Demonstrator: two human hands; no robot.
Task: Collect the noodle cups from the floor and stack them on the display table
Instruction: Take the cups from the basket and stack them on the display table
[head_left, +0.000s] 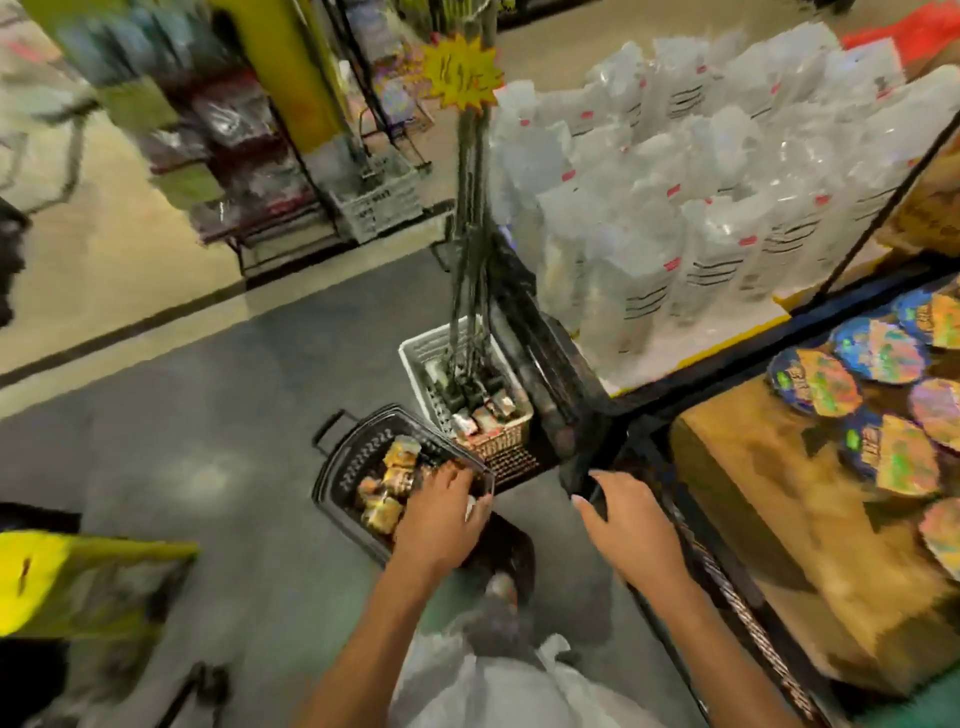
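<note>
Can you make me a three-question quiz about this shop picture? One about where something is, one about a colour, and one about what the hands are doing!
1. Where is the black basket with the noodle cups?
A. on the floor
B. on the display table
C. hanging from a hook

2. What colour is the basket just behind the black one?
A. red
B. white
C. green

3. What is the right hand doing?
A. gripping a cup
B. pinching a bag
C. holding nothing, fingers out

Answers:
1 A, it sits on the grey floor beside the display table.
2 B, its lattice walls are white.
3 C, its fingers are spread with nothing in them, while the left hand reaches down into the black basket.
</note>
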